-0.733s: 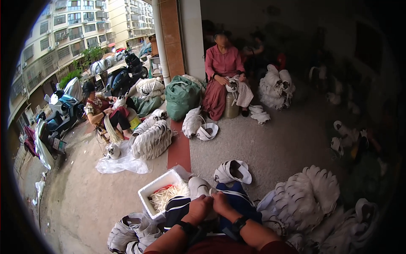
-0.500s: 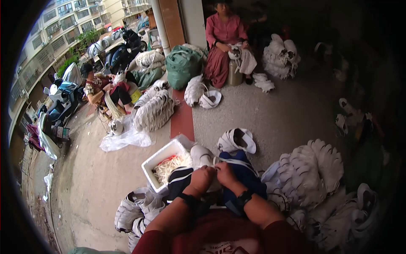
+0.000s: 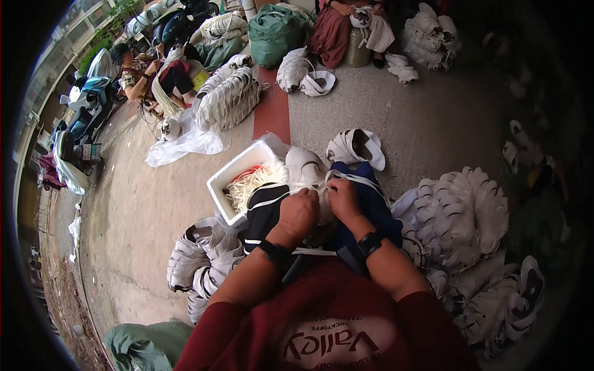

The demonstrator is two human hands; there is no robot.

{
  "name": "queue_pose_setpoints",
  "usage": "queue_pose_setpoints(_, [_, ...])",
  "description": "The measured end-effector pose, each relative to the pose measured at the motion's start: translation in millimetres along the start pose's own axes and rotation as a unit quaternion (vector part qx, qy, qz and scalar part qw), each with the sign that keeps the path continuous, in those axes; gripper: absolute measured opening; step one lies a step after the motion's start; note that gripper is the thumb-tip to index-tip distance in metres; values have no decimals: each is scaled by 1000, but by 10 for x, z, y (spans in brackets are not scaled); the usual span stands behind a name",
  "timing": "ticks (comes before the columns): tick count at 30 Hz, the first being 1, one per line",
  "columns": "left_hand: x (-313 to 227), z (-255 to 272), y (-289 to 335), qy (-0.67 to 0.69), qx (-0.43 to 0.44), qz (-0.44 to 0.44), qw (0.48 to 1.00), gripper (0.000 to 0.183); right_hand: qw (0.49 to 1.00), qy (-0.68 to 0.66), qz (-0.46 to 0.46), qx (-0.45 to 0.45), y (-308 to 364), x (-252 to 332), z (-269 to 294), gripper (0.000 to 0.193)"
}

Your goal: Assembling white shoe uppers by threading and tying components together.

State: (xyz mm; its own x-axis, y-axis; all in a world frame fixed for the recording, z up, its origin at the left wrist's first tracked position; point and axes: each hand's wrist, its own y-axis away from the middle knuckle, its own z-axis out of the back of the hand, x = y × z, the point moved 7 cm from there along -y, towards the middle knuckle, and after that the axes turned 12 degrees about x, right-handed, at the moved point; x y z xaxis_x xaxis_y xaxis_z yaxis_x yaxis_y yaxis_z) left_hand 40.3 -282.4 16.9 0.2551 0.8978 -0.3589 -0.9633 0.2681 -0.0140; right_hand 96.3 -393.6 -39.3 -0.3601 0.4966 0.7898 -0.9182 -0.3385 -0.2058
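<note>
The white shoe upper (image 3: pixel 304 166) sits right in front of the person, low between a black striped cloth (image 3: pixel 263 213) on the left and a blue cloth (image 3: pixel 377 213) on the right. Its long axis runs away from the person's body, the far part leaning a little to the left; a rounded end faces outward, while the near part disappears behind the hands.

The right hand (image 3: pixel 343 198) has thumb and forefinger brought together on a pale lace (image 3: pixel 328 180) at the shoe's right side. The left hand (image 3: pixel 299 213) is just beside it over the shoe, knuckles up and fingers curled in; its fingertips are hidden from where I stand, so I can't tell how tightly they close, or on what. Dark bands circle both wrists.

A white foam box (image 3: pixel 235 167) stands at the left, near the shoe, with pale cords (image 3: pixel 255 182) and something red inside. Another white shoe (image 3: pixel 342 147) lies on the floor (image 3: pixel 142 216) just beyond, its opening showing. A big pile of shoe uppers (image 3: pixel 461 213) fills the right side, and a smaller cluster (image 3: pixel 192 250) lies left of the black cloth. Farther off, two seated people each have white shoe pieces with them.
</note>
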Motion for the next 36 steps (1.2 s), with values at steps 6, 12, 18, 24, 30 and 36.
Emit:
queue_pose_setpoints(6, [510,-190,388,631,51,139,762,12,999,37,-7,11,90,187,-6,13])
queue_pose_setpoints(12, [1140,-25,464,844,-194,92,492,16,981,96,144,92,-25,798,-78,4])
queue_pose_setpoints(18, [812,-282,248,724,17,156,672,12,970,141,154,121,-17,657,-247,6])
queue_pose_setpoints(24, [941,-498,66,729,-29,152,667,9,977,125,145,91,5,616,-229,27])
queue_pose_setpoints(30, [1041,-594,-54,648,-60,174,739,11,981,112,118,102,-46,544,-255,31])
queue_pose_setpoints(36, [765,-148,-47,292,-111,150,938,16,977,137,149,60,-65,636,-195,28])
